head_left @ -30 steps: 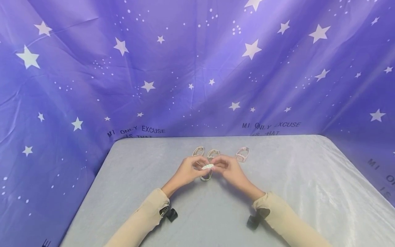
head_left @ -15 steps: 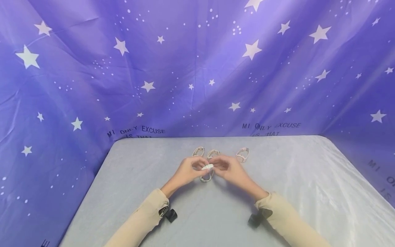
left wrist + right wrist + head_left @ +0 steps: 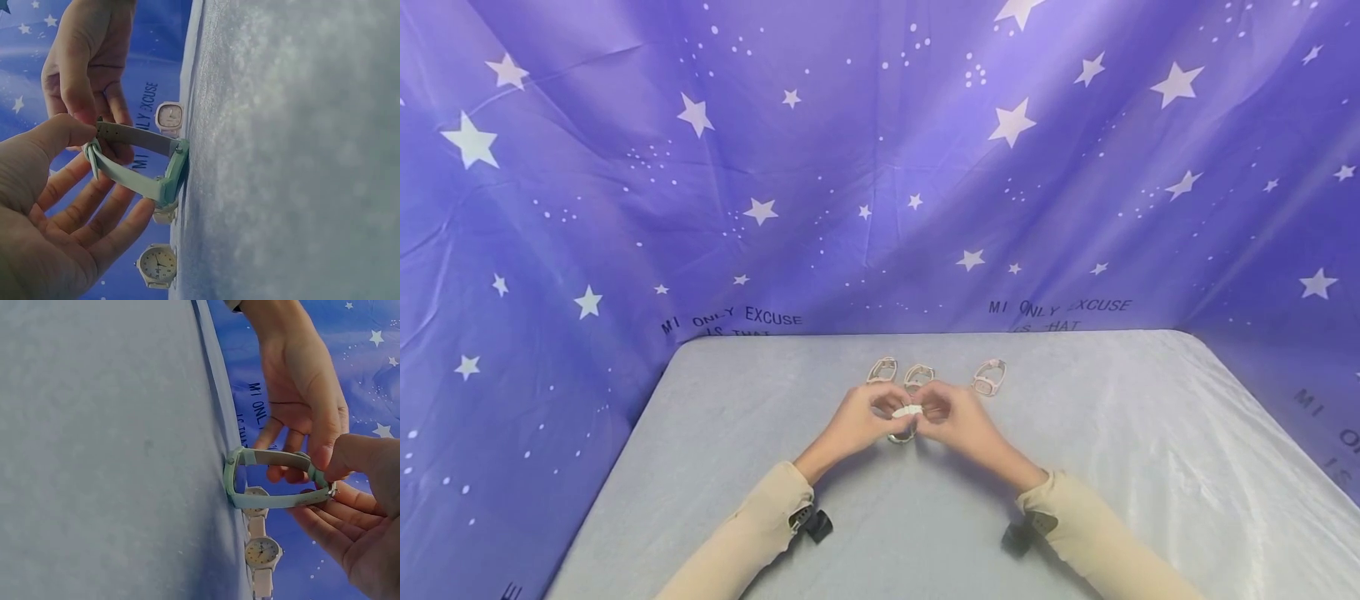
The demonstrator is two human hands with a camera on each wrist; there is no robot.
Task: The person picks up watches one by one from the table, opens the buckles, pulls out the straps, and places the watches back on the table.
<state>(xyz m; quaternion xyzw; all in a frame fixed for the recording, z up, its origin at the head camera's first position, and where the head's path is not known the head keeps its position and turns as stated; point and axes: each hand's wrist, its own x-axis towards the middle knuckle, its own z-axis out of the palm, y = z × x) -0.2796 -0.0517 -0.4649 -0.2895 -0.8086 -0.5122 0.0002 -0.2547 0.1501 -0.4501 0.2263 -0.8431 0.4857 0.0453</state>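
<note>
A pale green wristwatch (image 3: 131, 179) hangs from both hands, its strap bent into a loop and its case (image 3: 175, 174) lowest, close over the table. My left hand (image 3: 863, 417) pinches the strap near the overlapping ends between thumb and fingers. Opposite it, my right hand (image 3: 961, 421) pinches the strap end by the metal buckle (image 3: 332, 489). Thumbs and fingertips of the two hands nearly meet there and partly cover the join. The right wrist view shows the strap (image 3: 281, 500) side-on; the watch face is turned away.
Behind the hands, a pink square-faced watch (image 3: 169, 116) lies to the right on the grey cloth-covered table (image 3: 1120, 433). Two pale round-dial watches, one seen clearly (image 3: 157, 262), lie further left. A purple star-print curtain (image 3: 880, 167) hangs beyond the table's far edge.
My right fingertips drew back slightly to the right, then came back in against the strap join. The left hand stays nearly still; the watch remains held in place.
</note>
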